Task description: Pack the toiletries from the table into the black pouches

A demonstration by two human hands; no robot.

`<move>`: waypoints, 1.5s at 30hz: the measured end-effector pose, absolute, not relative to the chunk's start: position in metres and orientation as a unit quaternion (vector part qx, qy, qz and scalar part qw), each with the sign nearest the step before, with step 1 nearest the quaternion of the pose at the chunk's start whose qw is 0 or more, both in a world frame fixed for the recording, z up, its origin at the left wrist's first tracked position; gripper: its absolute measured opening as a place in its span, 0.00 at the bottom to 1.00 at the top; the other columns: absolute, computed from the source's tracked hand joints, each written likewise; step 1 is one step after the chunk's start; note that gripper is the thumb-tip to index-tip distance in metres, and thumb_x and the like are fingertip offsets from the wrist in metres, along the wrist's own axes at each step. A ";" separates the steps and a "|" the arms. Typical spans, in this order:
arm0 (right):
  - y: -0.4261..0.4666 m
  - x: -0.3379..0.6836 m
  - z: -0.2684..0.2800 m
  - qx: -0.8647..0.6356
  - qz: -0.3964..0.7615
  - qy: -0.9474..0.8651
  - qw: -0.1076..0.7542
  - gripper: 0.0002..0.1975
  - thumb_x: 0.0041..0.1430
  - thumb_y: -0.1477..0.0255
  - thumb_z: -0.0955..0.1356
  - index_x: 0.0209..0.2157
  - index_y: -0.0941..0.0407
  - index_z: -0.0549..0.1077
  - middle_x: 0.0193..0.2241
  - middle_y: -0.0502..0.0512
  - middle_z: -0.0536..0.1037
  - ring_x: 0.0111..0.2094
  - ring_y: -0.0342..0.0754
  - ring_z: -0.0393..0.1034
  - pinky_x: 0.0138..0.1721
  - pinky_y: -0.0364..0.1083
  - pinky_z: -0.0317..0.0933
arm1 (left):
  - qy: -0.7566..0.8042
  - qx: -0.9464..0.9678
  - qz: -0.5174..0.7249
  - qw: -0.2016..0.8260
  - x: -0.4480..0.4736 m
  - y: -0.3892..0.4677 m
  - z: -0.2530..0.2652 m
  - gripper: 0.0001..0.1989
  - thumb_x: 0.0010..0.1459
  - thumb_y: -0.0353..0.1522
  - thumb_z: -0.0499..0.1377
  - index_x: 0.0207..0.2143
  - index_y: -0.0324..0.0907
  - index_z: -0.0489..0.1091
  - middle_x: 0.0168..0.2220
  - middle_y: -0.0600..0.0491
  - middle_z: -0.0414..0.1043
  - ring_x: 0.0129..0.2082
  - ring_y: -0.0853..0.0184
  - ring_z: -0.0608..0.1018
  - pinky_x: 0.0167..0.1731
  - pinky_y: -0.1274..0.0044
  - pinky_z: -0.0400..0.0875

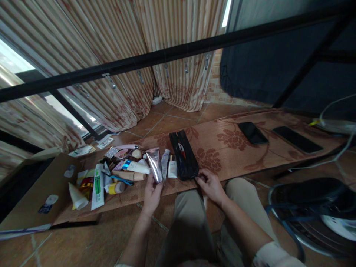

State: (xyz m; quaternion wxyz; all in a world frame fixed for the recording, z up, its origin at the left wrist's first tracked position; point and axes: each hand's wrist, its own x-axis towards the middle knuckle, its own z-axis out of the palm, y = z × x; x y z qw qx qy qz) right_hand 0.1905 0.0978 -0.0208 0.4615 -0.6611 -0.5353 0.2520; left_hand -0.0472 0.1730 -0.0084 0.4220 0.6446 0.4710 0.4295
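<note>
My left hand (152, 194) is closed around the lower end of a shiny pink tube (154, 163), which points away from me. Just right of it lie a slim pale tube (165, 163) and a small white bottle (172, 168). A black zippered pouch (191, 159) lies lengthwise with its top unzipped, something red and white showing inside. At the pouch's near right corner, my right hand (210, 185) pinches the edge. Left of my left hand are a white and blue tube (136, 166), a beige tube (130, 175) and a blue-handled slim item (122, 179).
The cloth-covered bench (222, 163) bears two dark phones, one phone (253, 132) nearer me. Further left are a white and green tube (98, 187), several cosmetics and a cardboard box (52, 185). A black rail (167, 55) crosses beyond; a dark round item (314, 215) stands at right.
</note>
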 end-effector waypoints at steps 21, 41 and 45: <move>0.098 0.191 -0.022 -0.658 0.238 -0.542 0.465 0.05 0.54 0.71 0.65 0.32 0.56 0.72 0.23 0.49 0.68 0.24 0.44 0.63 0.27 0.42 0.58 | 0.469 0.641 0.420 0.440 -0.049 0.174 -0.015 0.17 0.51 0.32 0.58 0.45 0.40 0.68 0.39 0.51 0.73 0.41 0.63 0.73 0.45 0.73 0.64; 0.097 0.190 -0.021 -0.660 0.252 -0.533 0.466 0.06 0.54 0.70 0.65 0.32 0.57 0.72 0.23 0.49 0.67 0.23 0.43 0.62 0.27 0.42 0.57 | 0.471 0.638 0.421 0.439 -0.047 0.173 -0.011 0.15 0.50 0.31 0.58 0.42 0.40 0.68 0.38 0.52 0.72 0.40 0.64 0.73 0.43 0.74 0.64; 0.097 0.190 -0.021 -0.656 0.250 -0.537 0.467 0.06 0.55 0.70 0.65 0.32 0.56 0.72 0.24 0.49 0.68 0.24 0.44 0.63 0.28 0.42 0.58 | 0.477 0.638 0.415 0.440 -0.048 0.173 -0.012 0.16 0.50 0.30 0.58 0.43 0.40 0.68 0.38 0.52 0.73 0.40 0.63 0.73 0.43 0.74 0.64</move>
